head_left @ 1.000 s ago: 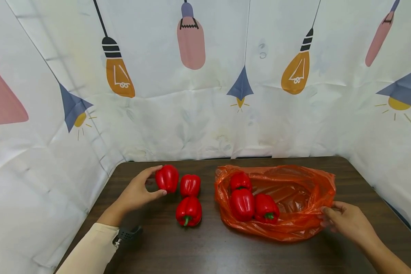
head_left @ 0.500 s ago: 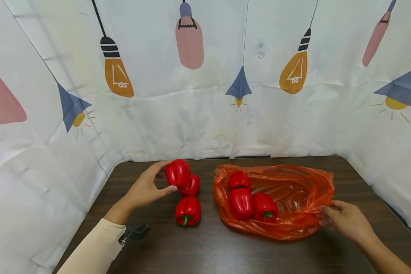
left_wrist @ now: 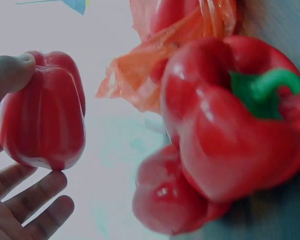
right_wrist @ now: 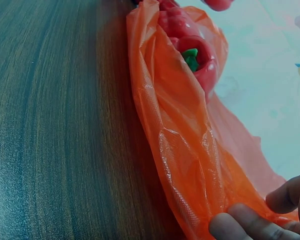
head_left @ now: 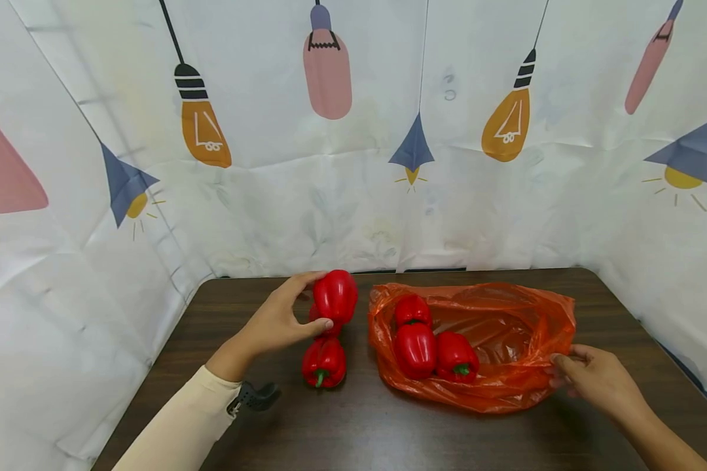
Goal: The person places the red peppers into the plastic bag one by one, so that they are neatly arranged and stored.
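My left hand [head_left: 279, 317] holds a red bell pepper [head_left: 335, 296] between thumb and fingers, raised above the table. In the left wrist view this bell pepper [left_wrist: 47, 112] hangs apart from two others. One of those, a red bell pepper with a green stem [head_left: 324, 363], lies on the table; the other is mostly hidden behind the held one in the head view. To the right, an orange plastic bag [head_left: 483, 399] lies with its mouth spread, three red bell peppers [head_left: 415, 350] inside at its left. My right hand [head_left: 603, 379] pinches the bag's right rim between thumb and fingers.
The dark wood-grain table [head_left: 400, 445] reaches back to a white curtain [head_left: 330, 209] printed with lamps and bulbs. A dark watch strap [head_left: 259, 396] hangs at my left wrist, below the pale sleeve [head_left: 182, 418].
My left hand has carried the bell pepper to the right, from beside the table peppers to over the rear one. My right hand and the bag have stayed in place.
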Motion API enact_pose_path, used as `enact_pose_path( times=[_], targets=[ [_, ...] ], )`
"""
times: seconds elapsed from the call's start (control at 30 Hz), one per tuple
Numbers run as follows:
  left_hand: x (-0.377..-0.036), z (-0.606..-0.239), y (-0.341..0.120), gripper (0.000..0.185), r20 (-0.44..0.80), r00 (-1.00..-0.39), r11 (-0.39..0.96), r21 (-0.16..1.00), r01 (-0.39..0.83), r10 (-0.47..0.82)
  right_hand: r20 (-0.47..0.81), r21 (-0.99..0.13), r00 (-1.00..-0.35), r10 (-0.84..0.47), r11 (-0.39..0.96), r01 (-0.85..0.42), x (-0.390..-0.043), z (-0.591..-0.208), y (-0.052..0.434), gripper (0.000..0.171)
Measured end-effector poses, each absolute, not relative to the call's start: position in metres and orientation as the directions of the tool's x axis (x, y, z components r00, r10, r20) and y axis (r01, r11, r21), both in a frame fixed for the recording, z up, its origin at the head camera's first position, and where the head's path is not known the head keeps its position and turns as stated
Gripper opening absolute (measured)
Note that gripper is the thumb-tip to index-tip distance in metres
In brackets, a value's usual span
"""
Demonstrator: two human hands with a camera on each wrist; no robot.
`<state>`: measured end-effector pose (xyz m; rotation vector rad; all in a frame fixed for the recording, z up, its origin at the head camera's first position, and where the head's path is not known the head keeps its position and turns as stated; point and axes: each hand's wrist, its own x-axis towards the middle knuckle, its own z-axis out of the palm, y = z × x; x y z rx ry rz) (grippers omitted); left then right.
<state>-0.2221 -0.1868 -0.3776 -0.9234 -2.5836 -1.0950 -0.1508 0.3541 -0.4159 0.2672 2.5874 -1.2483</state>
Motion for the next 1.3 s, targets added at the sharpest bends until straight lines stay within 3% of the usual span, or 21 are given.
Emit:
enact_pose_path(
  times=[0.37,1.03,1.3],
  targets=[
    [-0.225,-0.371,-0.155,0.079,0.357,-0.787,0.474,0.648,0.596,0.502,-0.305,-0.741,-0.951,0.051,0.615,0.270,-0.150,-0.417,0.355,0.072],
    [-0.232,-0.367,-0.100,0.084,0.342,-0.742,0.500,0.570,0.652,0.577,-0.288,-0.760,-0.957,0.044,0.597,0.256,-0.150,-0.419,0.355,0.067],
    [-0.237,-0.369,-0.081,0.085,0.291,-0.753,0.480,0.624,0.617,0.590,-0.284,-0.762,-0.958,0.040,0.596,0.251,-0.150,-0.418,0.354,0.069]
  ],
)
